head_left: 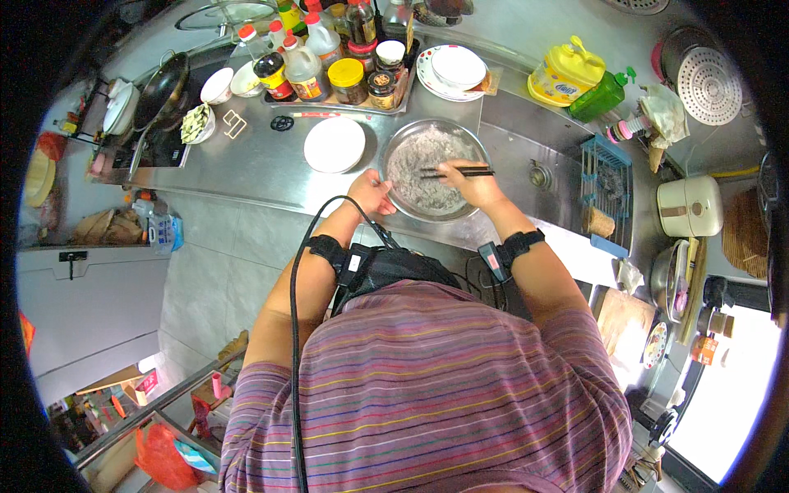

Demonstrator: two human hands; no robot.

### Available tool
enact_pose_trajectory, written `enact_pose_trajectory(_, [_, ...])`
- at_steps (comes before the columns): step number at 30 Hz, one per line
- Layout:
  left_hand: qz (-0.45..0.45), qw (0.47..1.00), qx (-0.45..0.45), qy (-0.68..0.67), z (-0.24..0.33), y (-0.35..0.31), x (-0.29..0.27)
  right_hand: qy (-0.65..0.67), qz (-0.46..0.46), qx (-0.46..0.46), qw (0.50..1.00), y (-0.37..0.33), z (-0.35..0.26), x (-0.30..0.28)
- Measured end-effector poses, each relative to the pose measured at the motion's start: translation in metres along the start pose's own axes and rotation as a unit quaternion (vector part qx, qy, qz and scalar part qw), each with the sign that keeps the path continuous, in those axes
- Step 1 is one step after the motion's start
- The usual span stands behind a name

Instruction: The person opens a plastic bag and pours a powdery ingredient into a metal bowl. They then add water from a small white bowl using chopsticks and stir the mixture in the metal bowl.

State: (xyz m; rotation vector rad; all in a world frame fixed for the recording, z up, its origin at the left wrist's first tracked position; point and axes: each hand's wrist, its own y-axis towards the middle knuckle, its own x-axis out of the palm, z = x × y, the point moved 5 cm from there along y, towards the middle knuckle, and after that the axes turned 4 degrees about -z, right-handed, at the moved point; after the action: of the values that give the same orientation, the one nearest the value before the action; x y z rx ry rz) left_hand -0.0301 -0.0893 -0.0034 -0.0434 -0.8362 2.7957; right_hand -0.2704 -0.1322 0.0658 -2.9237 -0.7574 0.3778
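A wide metal bowl (397, 203) stands on the steel counter in front of me. Pale, crumbly flour-like stuff (429, 168) covers its bottom. Dark chopsticks (475, 172) are gripped in my right hand (468, 184), their tips down in the pale stuff. My left hand (371, 193) is at the bowl's left rim, its fingers closed against the edge. Just left of the bowl lies a white plate (334, 145).
Bottles and jars (306, 76) crowd a tray behind the plate. A sink (518, 140) is set in on the right, with a blue rack (606, 189) beside it. At the left, a wok (162, 90) sits near a bowl of chopped vegetables (197, 125).
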Motion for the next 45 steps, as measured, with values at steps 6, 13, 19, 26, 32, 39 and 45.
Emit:
enact_pose_trajectory(6, [-0.014,1.0,-0.014,0.001,0.006,-0.003,0.001,0.018,0.194,0.067,0.978,0.004,0.001,-0.044])
enact_pose_trajectory(13, [-0.002,1.0,-0.028,0.008,0.009,-0.004,-0.001,-0.117,0.06,-0.177,0.975,0.016,-0.012,0.03])
enact_pose_trajectory(19, [-0.008,1.0,0.01,-0.026,0.004,-0.001,-0.001,-0.053,-0.069,0.061,0.994,-0.013,-0.017,-0.005])
enact_pose_trajectory(26, [-0.003,1.0,0.003,-0.005,0.004,0.001,-0.001,-0.171,-0.162,-0.2,0.951,-0.033,-0.054,0.033])
enact_pose_trajectory(32, [0.015,1.0,-0.006,-0.009,0.002,0.001,-0.002,-0.19,0.042,-0.236,0.952,0.017,-0.029,0.023])
enact_pose_trajectory(39, [-0.003,1.0,0.014,0.019,0.005,0.002,-0.002,0.055,0.108,0.079,0.989,0.002,-0.011,-0.059])
enact_pose_trajectory(45, [-0.004,0.999,0.016,0.046,0.012,0.003,0.001,-0.071,0.157,0.185,0.968,0.036,-0.028,-0.101])
